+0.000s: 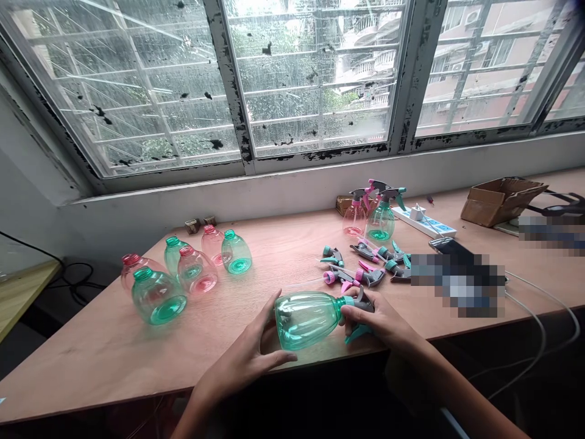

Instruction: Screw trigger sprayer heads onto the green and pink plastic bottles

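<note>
A clear green spray bottle [307,320] lies sideways in the air above the table's front edge, its base to the left. My left hand [256,344] cups that base, thumb along the lower side and fingers at the far side, partly hidden. At the neck, my right hand [372,311] is closed around the grey and teal spray head [361,300], whose teal trigger points down. The head sits against the bottle's mouth; how tightly it is screwed on I cannot tell. Just beyond my right hand lie several loose spray heads [340,277], pink, teal and grey, with thin tubes.
Several open-necked green bottles [159,299] and pink bottles [197,271] stand at the left. Bottles with spray heads fitted [380,221] stand at the back. Rightward are a white power strip [425,222], a phone [466,259] with cables and a cardboard box [496,201].
</note>
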### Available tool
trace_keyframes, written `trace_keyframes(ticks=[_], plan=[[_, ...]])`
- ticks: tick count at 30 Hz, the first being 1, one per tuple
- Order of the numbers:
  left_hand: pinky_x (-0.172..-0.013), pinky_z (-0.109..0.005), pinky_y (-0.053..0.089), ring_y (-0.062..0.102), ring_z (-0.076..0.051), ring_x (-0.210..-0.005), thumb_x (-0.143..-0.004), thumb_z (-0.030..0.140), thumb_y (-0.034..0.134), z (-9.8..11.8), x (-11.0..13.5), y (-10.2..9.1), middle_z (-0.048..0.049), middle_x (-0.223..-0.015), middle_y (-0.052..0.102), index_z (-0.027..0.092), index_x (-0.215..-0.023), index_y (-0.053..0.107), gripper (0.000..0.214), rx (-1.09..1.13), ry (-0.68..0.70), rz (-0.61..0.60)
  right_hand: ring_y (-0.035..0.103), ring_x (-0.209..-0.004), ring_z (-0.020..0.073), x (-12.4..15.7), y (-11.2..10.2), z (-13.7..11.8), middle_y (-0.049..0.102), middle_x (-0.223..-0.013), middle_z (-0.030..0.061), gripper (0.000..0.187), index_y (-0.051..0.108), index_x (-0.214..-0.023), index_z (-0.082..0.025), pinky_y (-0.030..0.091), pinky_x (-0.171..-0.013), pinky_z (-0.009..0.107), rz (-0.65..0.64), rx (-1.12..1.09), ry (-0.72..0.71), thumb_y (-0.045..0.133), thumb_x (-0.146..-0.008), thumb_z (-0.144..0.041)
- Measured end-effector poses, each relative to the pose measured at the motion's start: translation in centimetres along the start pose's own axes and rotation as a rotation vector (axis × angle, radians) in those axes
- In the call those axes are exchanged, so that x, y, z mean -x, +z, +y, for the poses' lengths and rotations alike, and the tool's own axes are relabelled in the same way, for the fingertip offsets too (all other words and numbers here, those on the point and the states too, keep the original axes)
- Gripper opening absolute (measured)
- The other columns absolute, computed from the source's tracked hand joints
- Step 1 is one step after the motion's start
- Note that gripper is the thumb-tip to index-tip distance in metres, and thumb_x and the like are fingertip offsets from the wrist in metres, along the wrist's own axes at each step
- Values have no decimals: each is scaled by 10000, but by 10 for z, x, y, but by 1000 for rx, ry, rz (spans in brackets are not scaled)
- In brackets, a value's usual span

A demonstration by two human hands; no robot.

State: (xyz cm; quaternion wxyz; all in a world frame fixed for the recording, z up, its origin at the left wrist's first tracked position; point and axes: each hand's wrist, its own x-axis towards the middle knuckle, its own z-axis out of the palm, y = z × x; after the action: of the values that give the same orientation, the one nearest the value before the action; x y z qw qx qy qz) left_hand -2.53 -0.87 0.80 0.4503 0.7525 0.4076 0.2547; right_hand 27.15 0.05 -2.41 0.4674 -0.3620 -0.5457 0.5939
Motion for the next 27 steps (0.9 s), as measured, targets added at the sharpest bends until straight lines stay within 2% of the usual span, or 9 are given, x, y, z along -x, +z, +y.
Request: trace_keyframes(ticks=[7, 13, 18, 23, 27], plan=[[-1230, -503, 238, 242, -315, -1502, -808, 282, 779, -4, 2, 0, -48, -1662, 198, 351, -1574, 21, 1079, -57, 3, 14, 689, -641, 198, 0, -1, 2, 736, -751, 25, 391, 526, -984, -190, 557, -641, 328, -11, 6, 15, 769, -819, -448], [-1229, -481, 245, 222, -303, -1510, -855, 327, 724, -2, 2, -2, -27, -1672, 153, 356, -1573, 15, 1010, -119, -14, 16, 696, -641, 200, -1, -2, 6, 740, -773, 23, 389, 516, -970, -202, 572, -633, 334, -25, 8, 12, 770, -815, -452], [-1248, -473, 172, 176, -285, -1523, -851, 314, 723, -6, 1, -1, -28, -1682, 89, 355, -1572, -3, 1024, -226, -5, 42, 692, -657, 201, 0, -1, 3, 736, -792, 34, 390, 525, -982, -189, 585, -639, 350, -42, 14, 6, 770, -817, -444], [-1233, -504, 207, 193, -316, -1515, -855, 310, 717, -4, 3, -1, -10, -1682, 94, 397, -1565, 18, 1000, -195, 13, 65, 692, -652, 194, 0, -1, 2, 739, -774, 34, 370, 535, -969, -182, 574, -653, 336, -40, 45, -6, 763, -828, -438], [-1233, -520, 199, 173, -327, -1519, -838, 355, 739, 2, 4, -1, -35, -1679, 99, 355, -1575, 45, 1012, -157, -28, 38, 698, -639, 207, 0, -2, 2, 734, -743, 18, 404, 534, -994, -192, 577, -650, 351, -28, 26, 13, 776, -808, -457]])
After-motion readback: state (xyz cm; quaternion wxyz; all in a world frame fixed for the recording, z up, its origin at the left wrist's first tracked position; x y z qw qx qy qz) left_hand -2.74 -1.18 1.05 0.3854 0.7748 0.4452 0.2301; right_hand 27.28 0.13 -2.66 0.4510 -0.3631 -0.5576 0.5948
